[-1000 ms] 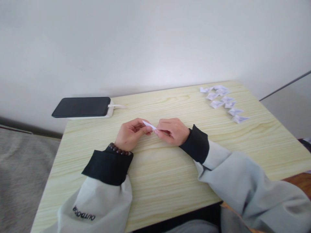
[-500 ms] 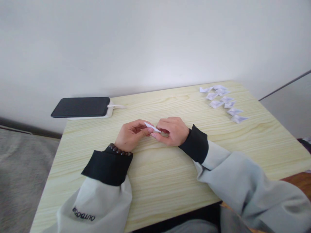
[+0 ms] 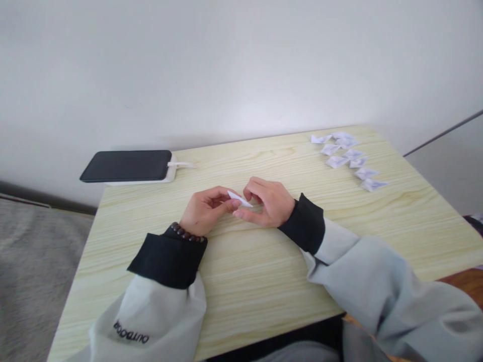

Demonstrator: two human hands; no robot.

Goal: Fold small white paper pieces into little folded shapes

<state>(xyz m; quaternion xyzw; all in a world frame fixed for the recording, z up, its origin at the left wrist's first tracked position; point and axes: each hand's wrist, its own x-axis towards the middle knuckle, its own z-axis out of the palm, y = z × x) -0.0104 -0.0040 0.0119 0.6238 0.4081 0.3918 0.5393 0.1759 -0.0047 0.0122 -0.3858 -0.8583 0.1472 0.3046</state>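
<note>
A small white piece of folded paper (image 3: 240,199), narrow and pointed at both ends, is pinched between the thumb and fingers of my left hand (image 3: 207,208). My right hand (image 3: 269,202) is just to the right, its thumb and index finger apart around the paper's right tip. The thumb lies close below the paper; whether it touches is hard to tell. On the right at the back of the table, several folded white paper pieces (image 3: 365,173) lie in a loose cluster.
A dark phone (image 3: 128,166) rests on a white block at the table's back left, with a white cable (image 3: 183,164) at its right end. The pale wood-grain table (image 3: 241,281) meets a white wall (image 3: 241,70) behind.
My right index finger has lifted off the folded paper and the right hand has spread a little. My left hand keeps its pinch, with the paper showing slightly more.
</note>
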